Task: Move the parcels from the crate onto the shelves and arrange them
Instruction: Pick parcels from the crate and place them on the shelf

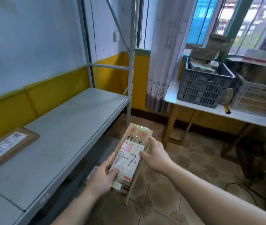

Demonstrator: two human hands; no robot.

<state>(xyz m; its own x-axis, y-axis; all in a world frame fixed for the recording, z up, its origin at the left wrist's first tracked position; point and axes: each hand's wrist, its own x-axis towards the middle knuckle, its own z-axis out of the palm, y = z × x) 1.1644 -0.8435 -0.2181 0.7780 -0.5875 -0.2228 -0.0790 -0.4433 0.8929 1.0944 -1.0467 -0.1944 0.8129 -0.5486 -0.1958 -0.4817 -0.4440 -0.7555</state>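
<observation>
While both hands held it, the parcel (134, 153) hung over the tiled floor (169, 200), just beside the front edge of the grey metal shelf (73, 127) and not yet on it. It was a long brown carton, lying flat with its white label facing up and "1-7" handwritten on that label.

The left hand (103, 177) gripped the near end, thumb pressed on the label's near corner and fingers wrapped round the left edge from below. The right hand (157, 157) clasped the right side further along, thumb tip on the label's right margin and fingers lying against the carton's right edge. The parcel thus sat between the two hands, its far end pointing away from the person.

A second parcel (7, 148), flat and labelled, lay on the shelf well to the left. Off to the right, a dark crate (205, 88) with more cartons stacked in it stood on a white table (251, 116), touching a pale crate (257, 96) beside it.
</observation>
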